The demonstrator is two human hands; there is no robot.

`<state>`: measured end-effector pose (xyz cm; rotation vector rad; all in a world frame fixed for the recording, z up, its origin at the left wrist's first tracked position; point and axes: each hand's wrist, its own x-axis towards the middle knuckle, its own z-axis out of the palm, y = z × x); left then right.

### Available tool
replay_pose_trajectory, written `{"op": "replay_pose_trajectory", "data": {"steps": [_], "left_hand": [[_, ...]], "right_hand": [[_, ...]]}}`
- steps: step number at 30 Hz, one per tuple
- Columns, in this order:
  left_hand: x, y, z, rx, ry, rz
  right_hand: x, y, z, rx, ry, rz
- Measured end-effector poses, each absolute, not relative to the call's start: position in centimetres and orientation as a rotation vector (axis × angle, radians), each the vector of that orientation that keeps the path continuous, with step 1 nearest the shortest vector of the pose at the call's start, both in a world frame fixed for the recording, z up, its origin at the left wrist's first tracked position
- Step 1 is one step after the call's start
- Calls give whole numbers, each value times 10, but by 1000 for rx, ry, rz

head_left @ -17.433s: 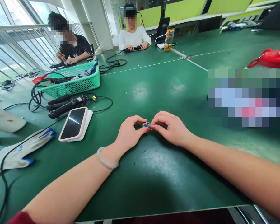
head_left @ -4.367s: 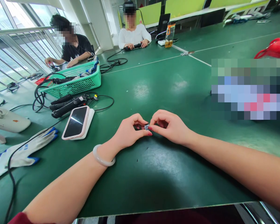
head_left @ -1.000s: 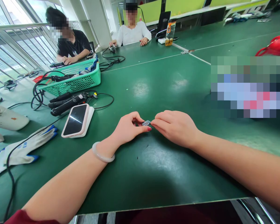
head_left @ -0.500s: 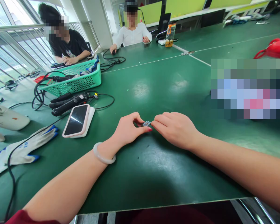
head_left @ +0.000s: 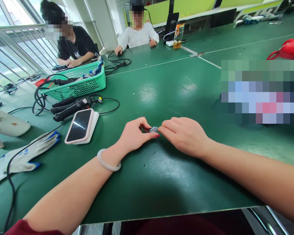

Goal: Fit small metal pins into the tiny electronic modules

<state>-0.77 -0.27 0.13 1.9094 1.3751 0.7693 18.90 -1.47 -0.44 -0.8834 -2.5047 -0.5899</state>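
Note:
A small flat piece with a blue-and-white pattern [head_left: 153,129] is held just above the table, near the middle of the view. My left hand [head_left: 135,134] pinches it from the left between thumb and fingers, and a white bangle [head_left: 109,162] circles that wrist. My right hand [head_left: 183,135] is closed, its fingers curled together and the fingertips meeting the right end of the piece. The right thumb is hidden behind the fingers. Both hands rest close to the green tabletop [head_left: 161,192]. The piece is too small for me to tell its exact kind.
To the left lie a phone [head_left: 79,125], a black corded tool [head_left: 72,108], a work glove [head_left: 26,153] and a green basket [head_left: 80,86] of cables. Two people sit across the table. A bottle [head_left: 178,34] stands far back; a red item [head_left: 289,49] lies right.
Both hands keep the same grip on the small piece, nearly still. The person at the far left has shifted slightly in posture. The whole view has moved a little.

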Motion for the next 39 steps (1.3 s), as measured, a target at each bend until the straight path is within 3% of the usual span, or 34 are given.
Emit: {"op": "replay_pose_trajectory", "data": {"steps": [23, 28, 39], "left_hand": [[-9, 1, 0, 1654, 1183, 783], [-10, 2, 3, 1407, 989, 804], [-10, 7, -5, 1447, 1098, 766]], "right_hand": [[191, -14, -8, -857, -2395, -433], [194, -14, -6, -888, -2235, -242], [203, 19, -22, -1394, -2316, 259]]}}
